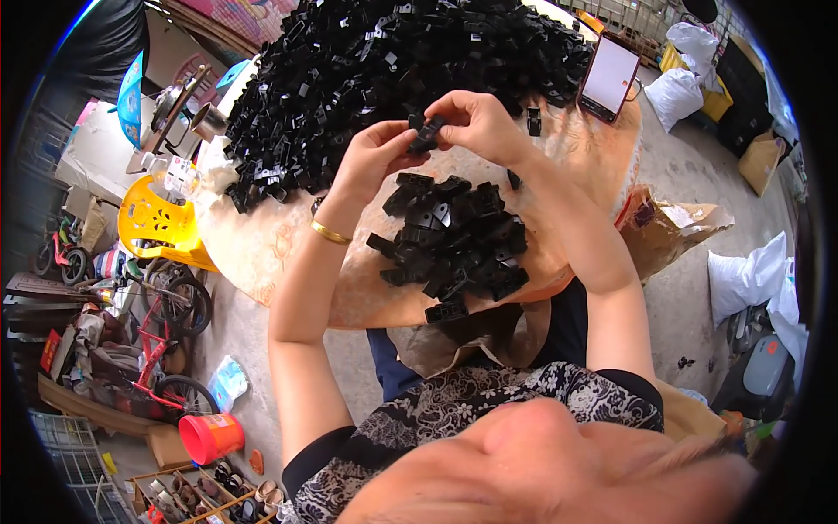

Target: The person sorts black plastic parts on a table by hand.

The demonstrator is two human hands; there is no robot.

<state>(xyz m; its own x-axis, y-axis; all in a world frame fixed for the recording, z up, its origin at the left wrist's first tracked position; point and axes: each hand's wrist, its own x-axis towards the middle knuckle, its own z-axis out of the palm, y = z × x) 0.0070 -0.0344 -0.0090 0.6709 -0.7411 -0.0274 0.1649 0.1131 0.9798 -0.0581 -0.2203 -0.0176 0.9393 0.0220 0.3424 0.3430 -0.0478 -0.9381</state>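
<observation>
A small black plastic part (426, 134) is held up between my two hands, over the table. My left hand (382, 150), below a gold bangle, pinches it from the left. My right hand (478, 127) grips its other side with thumb and fingers. Its exact kind is too small to make out. Nearer me, a smaller pile of similar black parts (454, 231) lies on the table. Behind my hands spreads a very large heap of black parts (384, 65). One loose black part (534, 120) lies just right of my right hand.
An orange patterned cloth (253, 249) covers the table. A phone (608, 79) with a lit screen stands at the far right. A yellow chair (161, 223) and a clear bottle (179, 175) are on the left. A brown paper bag (668, 231) hangs off the right edge.
</observation>
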